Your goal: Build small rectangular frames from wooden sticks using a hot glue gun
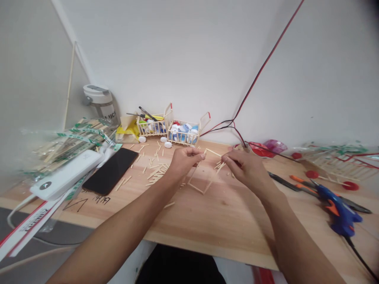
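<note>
A thin rectangular frame of wooden sticks [196,188] is held tilted over the table. My left hand [187,159] pinches its upper left corner between thumb and fingertips. At the upper right corner, my right hand [241,163] has its fingers closed on the same frame. Short cut wooden sticks [156,173] lie loose to the left of the frame, and a few more sit behind it near my right fingers. Whether the frame's lower edge touches the wood cannot be made out.
Two small stick carts [183,134] filled with bottle caps stand against the wall. On the left lie a phone [111,171], a white power bank [66,173] and bagged sticks [79,144]. A blue glue gun [337,209], pliers [284,181] and another cart [337,165] occupy the right.
</note>
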The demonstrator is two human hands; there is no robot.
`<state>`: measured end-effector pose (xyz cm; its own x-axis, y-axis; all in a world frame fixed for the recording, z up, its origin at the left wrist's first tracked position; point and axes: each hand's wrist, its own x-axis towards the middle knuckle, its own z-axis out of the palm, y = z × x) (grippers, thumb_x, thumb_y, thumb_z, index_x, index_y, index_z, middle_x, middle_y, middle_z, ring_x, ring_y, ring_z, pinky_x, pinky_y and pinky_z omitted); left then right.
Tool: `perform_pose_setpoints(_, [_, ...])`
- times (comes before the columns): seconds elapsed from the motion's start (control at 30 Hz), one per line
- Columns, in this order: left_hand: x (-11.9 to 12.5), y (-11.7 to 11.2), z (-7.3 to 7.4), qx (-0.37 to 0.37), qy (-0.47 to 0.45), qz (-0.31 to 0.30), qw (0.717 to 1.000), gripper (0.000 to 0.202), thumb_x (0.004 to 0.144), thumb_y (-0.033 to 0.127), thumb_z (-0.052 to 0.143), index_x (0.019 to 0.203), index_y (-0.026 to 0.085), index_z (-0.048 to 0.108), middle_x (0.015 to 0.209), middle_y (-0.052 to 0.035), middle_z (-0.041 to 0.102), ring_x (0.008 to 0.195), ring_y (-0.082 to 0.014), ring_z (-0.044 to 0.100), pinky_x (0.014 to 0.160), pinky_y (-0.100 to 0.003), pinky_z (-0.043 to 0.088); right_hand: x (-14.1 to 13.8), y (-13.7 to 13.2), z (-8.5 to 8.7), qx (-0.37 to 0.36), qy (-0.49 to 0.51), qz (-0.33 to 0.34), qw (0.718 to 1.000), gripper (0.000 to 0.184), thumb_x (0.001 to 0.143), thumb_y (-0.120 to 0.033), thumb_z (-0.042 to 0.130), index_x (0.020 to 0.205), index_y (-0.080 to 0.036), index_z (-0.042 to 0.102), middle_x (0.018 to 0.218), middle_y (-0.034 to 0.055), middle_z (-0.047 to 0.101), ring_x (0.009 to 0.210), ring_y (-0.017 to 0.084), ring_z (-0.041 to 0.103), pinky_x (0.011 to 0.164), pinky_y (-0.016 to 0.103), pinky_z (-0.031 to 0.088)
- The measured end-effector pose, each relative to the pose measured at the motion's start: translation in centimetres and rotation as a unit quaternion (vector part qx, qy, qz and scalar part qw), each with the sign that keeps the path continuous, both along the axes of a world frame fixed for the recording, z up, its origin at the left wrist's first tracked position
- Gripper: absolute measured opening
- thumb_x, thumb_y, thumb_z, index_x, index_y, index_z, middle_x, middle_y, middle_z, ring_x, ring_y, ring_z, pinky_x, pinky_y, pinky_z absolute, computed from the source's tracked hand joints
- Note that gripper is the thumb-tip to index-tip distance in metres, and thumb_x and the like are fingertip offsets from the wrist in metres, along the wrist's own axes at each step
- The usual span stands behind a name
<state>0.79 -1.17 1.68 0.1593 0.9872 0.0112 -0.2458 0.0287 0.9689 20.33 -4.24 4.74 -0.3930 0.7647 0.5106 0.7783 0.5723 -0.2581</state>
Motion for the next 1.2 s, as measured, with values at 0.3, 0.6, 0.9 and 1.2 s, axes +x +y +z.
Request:
perform_pose_setpoints(0.3, [0.01, -0.05, 0.04, -0.001, -0.001, -0.001, 1.000, 0.024, 0.057, 0.030, 0.080, 0.070, 0.012, 0.069, 0.065, -0.0014, 0.062, 0.060, -0.0080, 0.050, 0.059, -0.022, 0.040, -0.02, 0.02, -0.03, 0.001, -0.003, -0.002, 1.000, 0.031, 0.094, -0.025, 0.045, 0.064, -0.019, 0.049, 0.061, -0.0003, 0.054, 0.060, 0.013, 0.048, 0.058, 0.026, 0.034])
perform_pose_setpoints(0.6, [0.05, 0.01, -0.03, -0.011, -0.001, -0.001, 1.000, 0.023, 0.058, 0.028, 0.080, 0.071, 0.011, 0.069, 0.065, -0.0008, 0.061, 0.061, -0.0080, 0.050, 0.059, -0.022, 0.040, 0.25, 0.26, -0.29, 0.011, -0.010, -0.007, 1.000, 0.031, 0.094, -0.026, 0.045, 0.064, -0.019, 0.049, 0.062, 0.0000, 0.054, 0.060, 0.014, 0.048, 0.060, 0.027, 0.034])
perform_pose_setpoints(0.9, [0.11, -0.08, 0.05, -0.007, 0.017, 0.004, 1.000, 0.024, 0.058, 0.030, 0.079, 0.072, 0.012, 0.071, 0.068, -0.0029, 0.064, 0.062, -0.0088, 0.051, 0.061, -0.023, 0.040, 0.28, 0.17, -0.15, 0.017, -0.029, -0.015, 0.999, 0.032, 0.094, -0.027, 0.043, 0.064, -0.020, 0.047, 0.062, 0.0008, 0.054, 0.060, 0.014, 0.049, 0.058, 0.028, 0.032])
perform_pose_setpoints(1.2, [-0.09, -0.11, 0.11, -0.004, 0.037, -0.010, 0.999, 0.029, 0.060, 0.035, 0.078, 0.078, 0.013, 0.072, 0.077, -0.0063, 0.068, 0.069, -0.0112, 0.054, 0.060, -0.022, 0.039, 0.37, 0.22, -0.15, 0.020, -0.031, -0.011, 0.999, 0.030, 0.095, -0.027, 0.043, 0.067, -0.020, 0.051, 0.065, 0.0009, 0.057, 0.063, 0.014, 0.050, 0.059, 0.028, 0.032])
